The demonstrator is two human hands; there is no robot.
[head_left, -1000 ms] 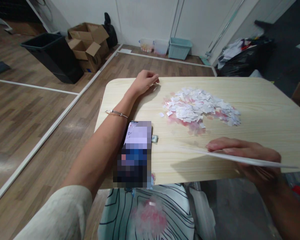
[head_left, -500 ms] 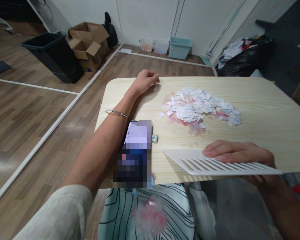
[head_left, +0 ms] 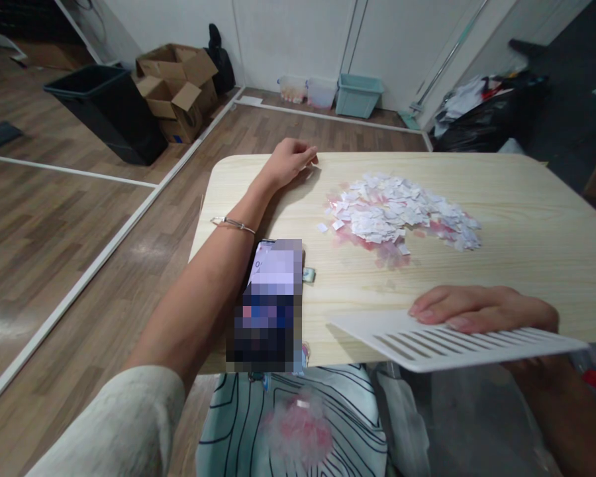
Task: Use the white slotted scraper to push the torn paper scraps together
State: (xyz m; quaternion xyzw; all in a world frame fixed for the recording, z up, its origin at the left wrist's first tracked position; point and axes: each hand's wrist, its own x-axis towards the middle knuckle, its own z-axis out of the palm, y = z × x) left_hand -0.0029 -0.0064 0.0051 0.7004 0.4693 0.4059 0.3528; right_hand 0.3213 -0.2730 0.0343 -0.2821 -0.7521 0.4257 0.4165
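Observation:
My right hand [head_left: 487,308] grips a white slotted plastic board [head_left: 362,324] over the table's near right edge. Its fingers lie across the top of the board; the thumb is hidden. Beyond the board, a loose heap of small white paper pieces [head_left: 387,205] spreads over the table, with pinkish translucent scraps [head_left: 395,257] under and around it. At the far left of the tabletop rests my left hand [head_left: 293,159], fingers loosely curled in, with nothing visible in it. Beside my left forearm lies a phone [head_left: 275,265], mostly pixelated.
The light wooden table [head_left: 541,218] has rounded corners. A pink and clear plastic clump [head_left: 302,427] sits on the patterned cloth over my lap. On the floor stand a black bin [head_left: 114,116], cardboard boxes [head_left: 179,93], plastic tubs [head_left: 360,96] and a black bag [head_left: 481,126].
My right hand and the slotted board have moved a little to the right and nearer to me. My left hand and the paper heap stay as they were.

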